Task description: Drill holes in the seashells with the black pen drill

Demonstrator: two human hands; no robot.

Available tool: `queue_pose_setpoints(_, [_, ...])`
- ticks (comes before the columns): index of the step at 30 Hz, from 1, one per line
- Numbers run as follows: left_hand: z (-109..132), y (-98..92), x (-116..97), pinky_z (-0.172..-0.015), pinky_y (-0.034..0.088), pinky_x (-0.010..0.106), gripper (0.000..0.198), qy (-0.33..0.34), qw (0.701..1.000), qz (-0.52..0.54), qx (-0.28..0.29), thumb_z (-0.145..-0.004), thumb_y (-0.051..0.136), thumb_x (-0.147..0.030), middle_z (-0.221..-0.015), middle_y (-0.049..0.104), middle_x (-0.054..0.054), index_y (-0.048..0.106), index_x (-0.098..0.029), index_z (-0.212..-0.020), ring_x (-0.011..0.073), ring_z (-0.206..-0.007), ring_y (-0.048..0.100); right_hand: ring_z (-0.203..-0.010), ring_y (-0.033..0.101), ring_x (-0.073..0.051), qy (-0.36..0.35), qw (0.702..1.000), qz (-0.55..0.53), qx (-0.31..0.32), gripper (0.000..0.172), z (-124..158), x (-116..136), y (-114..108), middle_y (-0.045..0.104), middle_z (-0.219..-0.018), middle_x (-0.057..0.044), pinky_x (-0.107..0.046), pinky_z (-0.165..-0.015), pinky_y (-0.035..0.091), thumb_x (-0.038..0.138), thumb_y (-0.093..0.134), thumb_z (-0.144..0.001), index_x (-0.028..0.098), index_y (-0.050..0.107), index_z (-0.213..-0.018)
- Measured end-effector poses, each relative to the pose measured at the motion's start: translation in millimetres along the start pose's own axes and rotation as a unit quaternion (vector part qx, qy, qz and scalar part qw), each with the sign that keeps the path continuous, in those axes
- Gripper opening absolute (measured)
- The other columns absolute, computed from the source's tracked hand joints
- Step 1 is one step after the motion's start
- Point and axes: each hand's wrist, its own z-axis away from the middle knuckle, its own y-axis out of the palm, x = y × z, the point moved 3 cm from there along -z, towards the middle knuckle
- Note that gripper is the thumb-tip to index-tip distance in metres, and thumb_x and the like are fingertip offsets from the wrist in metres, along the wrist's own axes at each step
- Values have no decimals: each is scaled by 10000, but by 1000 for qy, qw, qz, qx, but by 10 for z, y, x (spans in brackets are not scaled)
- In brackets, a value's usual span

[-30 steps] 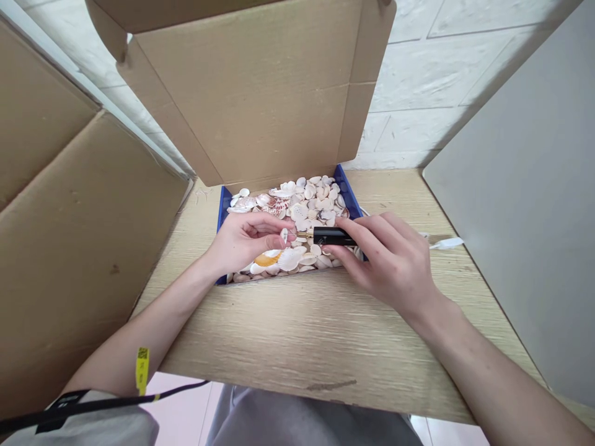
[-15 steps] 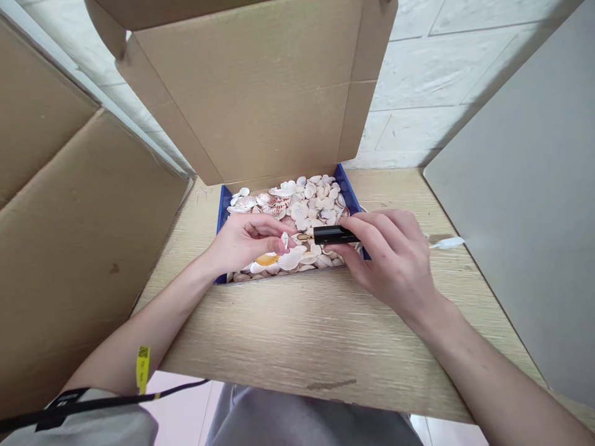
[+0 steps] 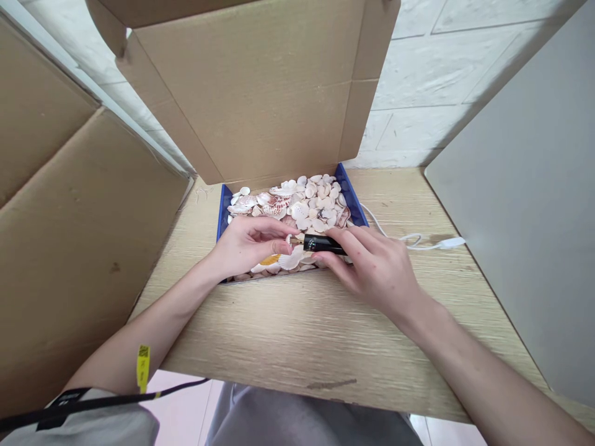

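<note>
Just above a blue-sided box (image 3: 352,193) of shells (image 3: 310,204) on the table (image 3: 279,334), two bare hands are working almost tip to tip. The left hand (image 3: 244,244) is pinching a small shell (image 3: 289,240) between thumb and fingertips, its gap closed down to the shell's own thickness. The right hand (image 3: 376,259) is wrapping thumb and fingers around a black tool (image 3: 320,243), whose gold-coloured tip (image 3: 298,240) is pointing at that shell.

To be doing this well, I'd say, the person wants to be gripping the shell firmly by its rim, leaving fingertips out of the tip's line, and to be pressing lightly and straight; something so thin could be slipping or chipping under a sideways push.

Whether the tip is actually touching the shell, I can't tell from where I'm standing. Fingers are covering part of the shell, and the right hand is hiding the tool's back end, so I'm not seeing whether the white cable (image 3: 413,241) is joining it. Beyond the grey panel (image 3: 520,186), the cable's far end is disappearing.
</note>
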Motion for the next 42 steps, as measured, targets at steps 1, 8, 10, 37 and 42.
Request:
queue_pose_setpoints(1, [1, 0, -4, -461, 434, 179, 208, 4, 1000, -1, -3, -664, 767, -249, -689, 716, 18, 748, -179, -860, 94, -554, 591, -670, 578, -134, 0, 1000, -2, 2, 299, 1, 1, 1, 653, -784, -38, -254, -572, 370, 436, 510, -888, 150, 586, -931])
queue_pose_setpoints(8, [-28, -33, -21, -642, 523, 254, 230, 88, 995, -36, -26, -687, 758, -206, -897, 752, 39, 752, -243, -913, 156, -740, 665, -684, 599, -131, -2, 1000, -8, 30, 302, 10, 3, 11, 658, -811, -31, -244, -557, 377, 375, 509, -896, 129, 555, -1066])
queue_pose_setpoints(10, [-36, -41, -20, -694, 536, 264, 231, 104, 994, -35, -24, -701, 748, -191, -935, 750, 37, 748, -255, -924, 163, -788, 678, -683, 604, -129, 0, 1000, -4, 27, 300, 11, 5, 10, 661, -815, -25, -244, -549, 376, 367, 520, -890, 135, 554, -1077])
queue_pose_setpoints(37, [-15, -1, 17, -701, 559, 255, 308, -5, 997, 76, 29, -705, 745, -207, -983, 725, 62, 715, -199, -1011, 141, -782, 669, -660, 593, -125, -13, 1000, -10, 11, 281, 13, 1, -12, 659, -804, -31, -248, -541, 378, 364, 533, -884, 124, 576, -1022])
queue_pose_setpoints(42, [-27, -27, 13, -674, 565, 240, 211, 3, 999, 42, -16, -711, 742, -233, -919, 739, 56, 736, -188, -917, 147, -761, 680, -636, 581, -120, -9, 1000, -6, 11, 278, 17, -12, -9, 651, -779, -22, -246, -534, 372, 371, 529, -884, 128, 580, -1009])
